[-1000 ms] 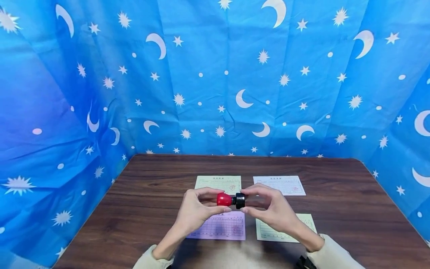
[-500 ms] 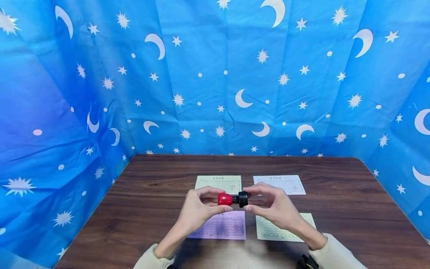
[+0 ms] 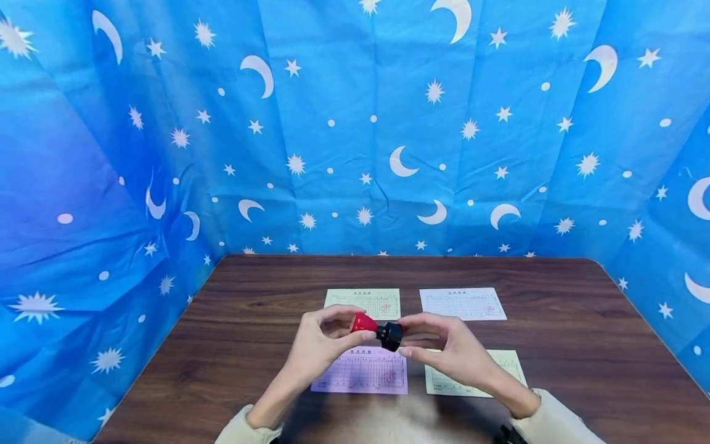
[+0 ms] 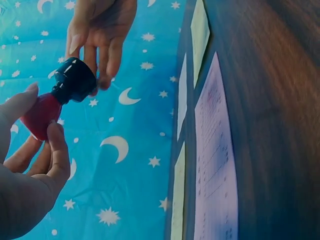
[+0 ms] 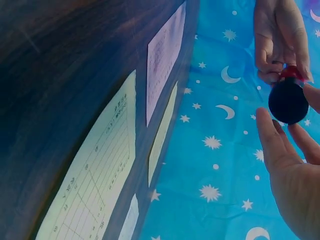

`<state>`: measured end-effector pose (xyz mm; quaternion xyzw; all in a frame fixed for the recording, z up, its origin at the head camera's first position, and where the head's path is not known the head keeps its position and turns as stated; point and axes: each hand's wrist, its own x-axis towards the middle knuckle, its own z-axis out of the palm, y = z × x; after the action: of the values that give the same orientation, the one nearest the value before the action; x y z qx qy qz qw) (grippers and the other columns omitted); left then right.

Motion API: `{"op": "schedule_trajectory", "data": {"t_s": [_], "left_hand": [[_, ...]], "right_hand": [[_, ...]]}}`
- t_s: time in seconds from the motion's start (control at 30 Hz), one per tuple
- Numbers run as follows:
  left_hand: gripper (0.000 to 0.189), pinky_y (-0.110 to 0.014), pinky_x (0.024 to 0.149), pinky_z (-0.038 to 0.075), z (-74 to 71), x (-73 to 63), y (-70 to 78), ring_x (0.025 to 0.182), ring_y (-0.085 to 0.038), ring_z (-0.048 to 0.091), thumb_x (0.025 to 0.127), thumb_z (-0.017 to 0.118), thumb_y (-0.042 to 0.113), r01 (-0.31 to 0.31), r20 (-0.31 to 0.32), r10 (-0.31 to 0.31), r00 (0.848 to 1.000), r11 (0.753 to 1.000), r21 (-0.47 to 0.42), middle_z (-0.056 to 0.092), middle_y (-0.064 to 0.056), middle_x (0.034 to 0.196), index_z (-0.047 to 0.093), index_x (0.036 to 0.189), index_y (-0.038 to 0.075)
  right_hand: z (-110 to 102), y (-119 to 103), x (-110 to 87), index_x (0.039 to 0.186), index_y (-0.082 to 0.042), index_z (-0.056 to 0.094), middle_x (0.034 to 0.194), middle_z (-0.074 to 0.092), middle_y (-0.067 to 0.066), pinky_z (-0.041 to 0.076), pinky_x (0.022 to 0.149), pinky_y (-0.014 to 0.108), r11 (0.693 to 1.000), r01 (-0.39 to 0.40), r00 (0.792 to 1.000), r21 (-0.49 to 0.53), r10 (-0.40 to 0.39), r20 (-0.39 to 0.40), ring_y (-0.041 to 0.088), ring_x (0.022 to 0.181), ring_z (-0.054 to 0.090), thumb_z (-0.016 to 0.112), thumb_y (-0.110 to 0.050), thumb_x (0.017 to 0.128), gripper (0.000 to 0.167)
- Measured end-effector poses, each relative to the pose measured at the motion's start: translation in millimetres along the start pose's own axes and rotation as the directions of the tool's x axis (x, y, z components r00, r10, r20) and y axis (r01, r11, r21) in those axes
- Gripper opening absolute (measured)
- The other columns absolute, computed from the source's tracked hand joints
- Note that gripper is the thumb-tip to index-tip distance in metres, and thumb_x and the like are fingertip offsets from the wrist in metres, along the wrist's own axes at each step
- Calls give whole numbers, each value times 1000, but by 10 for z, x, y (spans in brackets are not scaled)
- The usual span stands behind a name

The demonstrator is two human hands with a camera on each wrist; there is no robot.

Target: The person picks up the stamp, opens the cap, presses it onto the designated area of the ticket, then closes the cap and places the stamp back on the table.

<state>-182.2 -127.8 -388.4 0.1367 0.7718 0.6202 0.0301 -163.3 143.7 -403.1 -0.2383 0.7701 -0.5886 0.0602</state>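
A stamp with a red handle [image 3: 363, 321] and a black end [image 3: 391, 337] is held above the table, tilted so that the black end points down to the right. My left hand [image 3: 313, 348] pinches the red handle between thumb and fingers. Beside the black end is my right hand [image 3: 457, 348], its fingers extended and spread around it; whether a fingertip touches is hard to tell. In the left wrist view the stamp [image 4: 75, 80] shows the black part uppermost. Below lie a purple form [image 3: 360, 373] and a light green form [image 3: 471, 379].
Farther back on the dark wooden table [image 3: 222, 345] lie another green form [image 3: 363, 302] and a white form [image 3: 463, 304]. Red stamp marks show on the purple, white and back green forms. A blue curtain [image 3: 344, 154] with moons and stars stands behind the table.
The stamp has tipped from level to slanting, black end lower. The right fingers, earlier holding the black end, have loosened from it. The left hand keeps its hold on the red handle.
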Motion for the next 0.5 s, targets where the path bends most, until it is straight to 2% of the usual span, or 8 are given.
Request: {"op": "schedule_trajectory", "data": {"t_s": [0.17, 0.27, 0.33, 0.5], "left_hand": [[35, -23, 83, 62, -104, 16, -1, 88, -12, 76, 83, 90, 18, -50, -54, 52, 997, 998, 37, 78, -9, 104, 78, 116, 15], [35, -21, 79, 61, -189, 29, -18, 85, -9, 74, 83, 90, 17, -63, -95, 69, 993, 996, 64, 78, -8, 102, 78, 116, 14], [36, -20, 78, 59, -250, 47, -45, 83, -7, 72, 82, 91, 16, -72, -129, 82, 988, 994, 80, 78, -8, 101, 78, 116, 12], [38, -16, 80, 58, -410, 95, -144, 85, -4, 71, 82, 91, 14, -73, -196, 92, 976, 992, 105, 77, -13, 101, 77, 117, 7]], "right_hand": [[-57, -5, -52, 134, -9, 68, 127, 75, 13, 60, 92, 22, 998, -18, 1000, -54, 18, -12, 31, 115, 75, 78, -27, 96, 43], [-117, 2, -88, 132, -10, 69, 126, 74, 15, 60, 91, 22, 999, -27, 999, -43, 25, -30, 35, 115, 74, 78, -25, 96, 40], [-157, 4, -107, 130, -10, 70, 125, 74, 15, 60, 91, 23, 999, -21, 999, -32, 20, -41, 32, 114, 75, 78, -23, 96, 38], [-236, 3, -139, 127, -8, 71, 126, 74, 17, 61, 91, 24, 1000, -9, 998, -12, 9, -55, 13, 110, 76, 78, -18, 96, 33]]}}
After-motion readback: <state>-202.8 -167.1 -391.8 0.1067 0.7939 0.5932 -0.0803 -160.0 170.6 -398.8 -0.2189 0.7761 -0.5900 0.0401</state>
